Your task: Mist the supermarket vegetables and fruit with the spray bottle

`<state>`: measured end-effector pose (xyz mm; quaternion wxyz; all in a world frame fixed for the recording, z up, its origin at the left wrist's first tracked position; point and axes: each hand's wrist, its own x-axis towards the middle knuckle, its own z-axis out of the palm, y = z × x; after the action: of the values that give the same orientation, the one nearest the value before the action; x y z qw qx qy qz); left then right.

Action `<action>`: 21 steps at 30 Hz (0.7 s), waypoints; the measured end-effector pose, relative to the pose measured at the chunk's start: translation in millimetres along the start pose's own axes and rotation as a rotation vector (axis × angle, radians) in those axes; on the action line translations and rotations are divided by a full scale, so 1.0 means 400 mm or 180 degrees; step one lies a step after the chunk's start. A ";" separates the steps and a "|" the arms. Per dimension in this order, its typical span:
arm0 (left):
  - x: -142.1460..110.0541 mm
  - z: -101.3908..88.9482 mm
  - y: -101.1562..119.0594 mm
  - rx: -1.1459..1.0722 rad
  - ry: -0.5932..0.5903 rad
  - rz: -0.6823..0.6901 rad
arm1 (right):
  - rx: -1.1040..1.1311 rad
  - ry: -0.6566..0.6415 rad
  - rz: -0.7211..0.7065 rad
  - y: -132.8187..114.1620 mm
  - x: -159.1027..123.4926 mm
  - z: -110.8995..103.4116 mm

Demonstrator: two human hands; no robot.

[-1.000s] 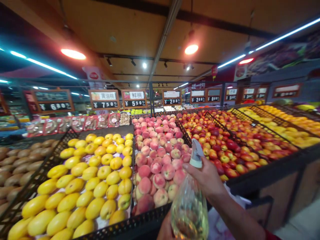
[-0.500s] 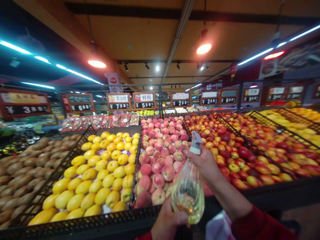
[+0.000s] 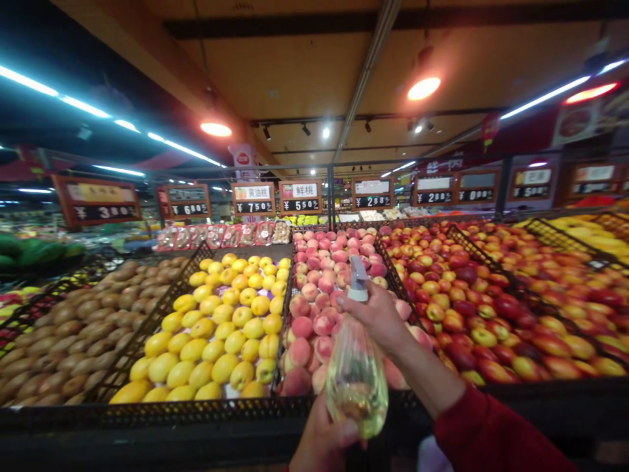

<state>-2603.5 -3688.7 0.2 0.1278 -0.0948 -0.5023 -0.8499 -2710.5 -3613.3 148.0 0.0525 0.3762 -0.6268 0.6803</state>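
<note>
Supermarket fruit section, orange ceiling lamps, row of price signs (image 3: 301,196) at the back. I'm looking over black mesh crates: brown fruit far left, yellow fruit (image 3: 223,328) left of centre, peaches (image 3: 319,288) dead centre, red-yellow nectarines (image 3: 472,301) to the right.

Spray bottle (image 3: 356,380) sits low centre in view, in front of the near crate edge and over the peach bin. Clear body, pale yellowish liquid inside, white trigger head on top. Long axis close to upright, head tilted slightly away from me; the nozzle looks to face out over the peaches, hard to be sure.

Right hand (image 3: 381,318) is wrapped round the neck just under the trigger head, fingers curled closed on it; I can't tell whether a finger is on the trigger. Red sleeve (image 3: 491,432) comes in from the lower right.

Left hand (image 3: 324,442) is under the bottle at the bottom edge, cupping the base, thumb and fingers pressed against the lower wall; partly cut off by the frame.

Key relation: both hands on the one bottle, right high, left low, stacked along its axis. Peaches lie straight ahead of and just beyond the bottle; yellow fruit off to its left, nectarines to its right. Right hand is the one nearer the head, left only props the bottom.
</note>
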 end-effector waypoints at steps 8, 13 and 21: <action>-0.072 -0.023 0.020 -0.0128 0.0478 -0.0096 | 0.0148 -0.0412 0.0067 -0.021 -0.030 0.089; -0.116 -0.056 0.009 -0.0024 0.0710 -0.0083 | 0.0224 -0.0663 0.0060 -0.024 -0.051 0.135; -0.148 -0.093 -0.017 -0.0510 0.0621 -0.0079 | 0.0191 -0.0805 0.0119 -0.027 -0.075 0.178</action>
<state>-2550.7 -3710.9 -40.5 0.1576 -0.0153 -0.4191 -0.8940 -2651.5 -3662.6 134.3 -0.0509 0.4486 -0.6148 0.6467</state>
